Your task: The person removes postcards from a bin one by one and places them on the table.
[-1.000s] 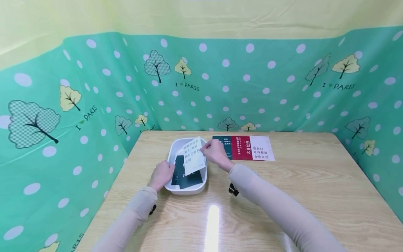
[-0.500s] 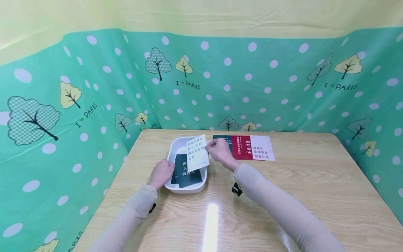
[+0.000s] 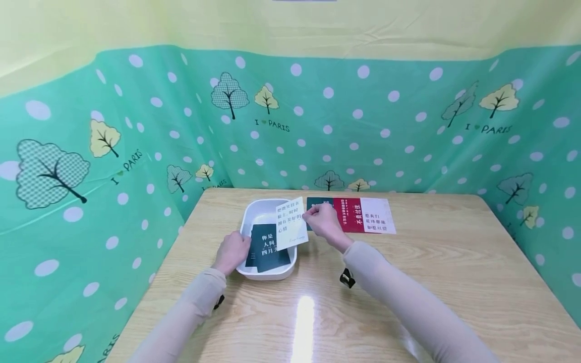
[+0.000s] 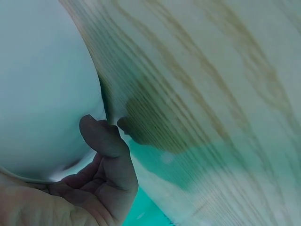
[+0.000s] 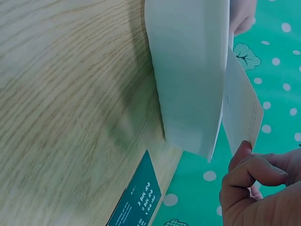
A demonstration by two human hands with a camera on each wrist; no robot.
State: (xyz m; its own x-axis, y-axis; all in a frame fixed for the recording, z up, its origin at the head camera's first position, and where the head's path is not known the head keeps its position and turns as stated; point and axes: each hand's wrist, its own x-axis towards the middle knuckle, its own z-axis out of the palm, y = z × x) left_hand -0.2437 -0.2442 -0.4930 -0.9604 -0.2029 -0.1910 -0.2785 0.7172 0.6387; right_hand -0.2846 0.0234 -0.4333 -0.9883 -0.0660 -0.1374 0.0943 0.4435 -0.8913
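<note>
A white card (image 3: 290,232) printed with dark characters hangs tilted over the right rim of a white plastic basin (image 3: 268,275). My right hand (image 3: 326,225) pinches its right edge between thumb and fingers; in the right wrist view that grip on the card (image 5: 242,108) shows beyond the basin's wall. On the basin's left side my left hand (image 3: 232,251) holds the rim. From the left wrist view, the left thumb (image 4: 106,134) lies against the basin's outer wall. Inside the basin lie dark green cards (image 3: 268,257) with white characters, partly covered by the white card.
To the right of the basin, several cards form a row at the table's back: a dark green card (image 3: 313,202), a red card (image 3: 348,214) and a white-purple card (image 3: 378,216). My right hand partly hides the green one. A polka-dot curtain (image 3: 308,126) surrounds the wooden table (image 3: 431,282).
My right hand has shifted right with the pinched white card, uncovering more of the dark green card in the basin. The left hand stays at the basin's rim.
</note>
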